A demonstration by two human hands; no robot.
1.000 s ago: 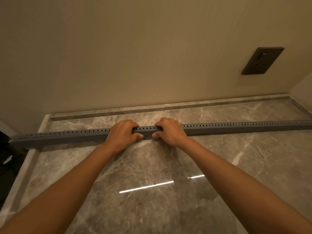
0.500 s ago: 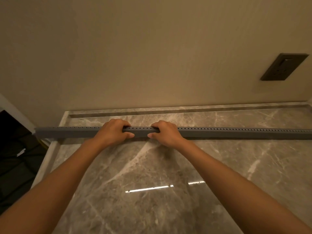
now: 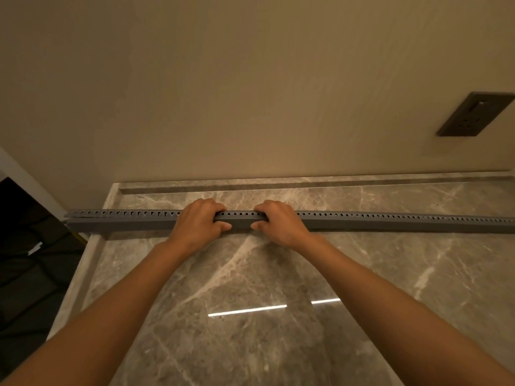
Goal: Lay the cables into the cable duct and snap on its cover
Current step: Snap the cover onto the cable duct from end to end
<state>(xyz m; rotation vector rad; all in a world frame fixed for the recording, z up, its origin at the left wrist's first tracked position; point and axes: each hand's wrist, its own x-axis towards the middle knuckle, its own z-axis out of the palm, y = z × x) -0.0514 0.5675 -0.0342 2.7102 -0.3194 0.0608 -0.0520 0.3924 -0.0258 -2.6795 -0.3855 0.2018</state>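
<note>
Gripping the gray cable duct with both hands, I have it stretched lengthwise across the marble surface, parallel to the beige wall, though I cannot tell whether it rests on the stone or sits just off it. At the far left its end juts past the slab's edge, toward the dark space along the left border. Just left of centre my left hand wraps over the top, fingers curled across the far side and thumb on the near face. A short bare stretch of duct separates it from my right hand, which clasps the duct the same way. Further right the duct runs out of the frame, a row of small slots showing along its top. In the upper right a dark wall socket sits on the wall. No cables show anywhere, and I cannot tell whether the cover is fitted. I judge this to be the positioning step, ahead of laying cables. The next move calls for settling the duct straight and steady before freeing a hand, since the overhanging left end could tip or swing.
</note>
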